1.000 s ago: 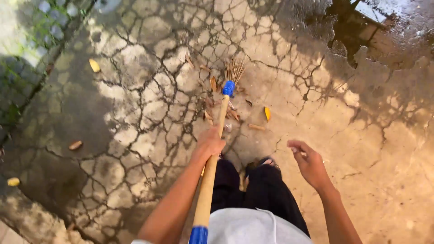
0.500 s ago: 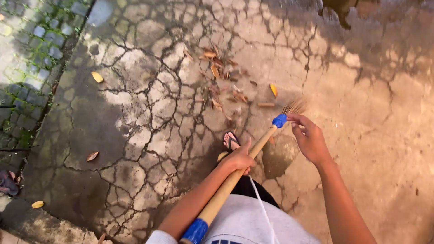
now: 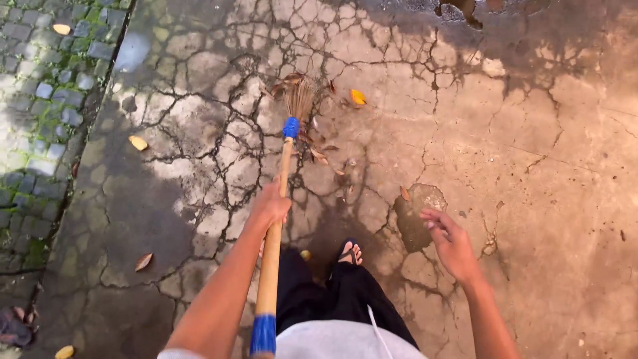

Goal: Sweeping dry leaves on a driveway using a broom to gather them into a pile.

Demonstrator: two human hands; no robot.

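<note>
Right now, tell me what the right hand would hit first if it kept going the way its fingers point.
The right hand is empty, its fingers pointing up-left in the picture. Straight on, it would likely first meet the dark patch in the cracked concrete, near a small leaf. Its height above the ground is unclear.

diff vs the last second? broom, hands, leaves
The broom swung from out at the right, near the right hand, back to the front-left; its bristles now sit in the dry leaves. The right hand came off the blue collar and hangs free. The left hand kept its grip on the wooden handle throughout.
</note>
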